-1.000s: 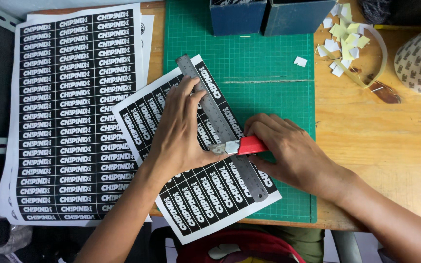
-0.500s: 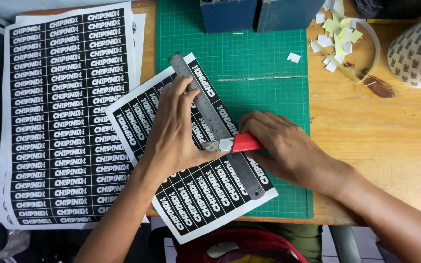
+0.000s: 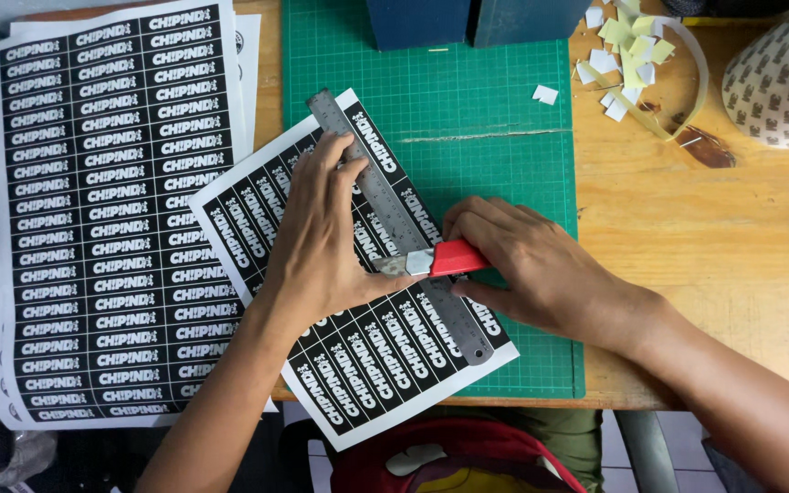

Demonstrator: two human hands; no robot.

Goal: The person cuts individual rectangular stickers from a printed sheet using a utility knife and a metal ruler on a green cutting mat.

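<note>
Starting left of the green cutting mat [image 3: 504,100]: stack of black-and-white sticker sheets [image 3: 120,210] lies flat, overlapping the mat's left edge area on the wooden table [image 3: 714,274]. One loose sticker sheet [image 3: 340,347] sits tilted across the mat's lower left, its bottom corner hanging off the table edge. Steel ruler [image 3: 394,219] runs diagonally over that sheet, upper left to lower right. Left hand [image 3: 317,246] is spread flat, palm down, pinning ruler and sheet; grips nothing. Right hand [image 3: 541,265], over the mat's lower middle, is closed around a red utility knife [image 3: 436,260], blade end against the ruler's right edge near the left thumb. Two dark blue boxes [image 3: 468,20] stand at the mat's top edge. Right of the mat: paper scraps [image 3: 627,50], then a patterned bag [image 3: 783,78] at the far corner.
</note>
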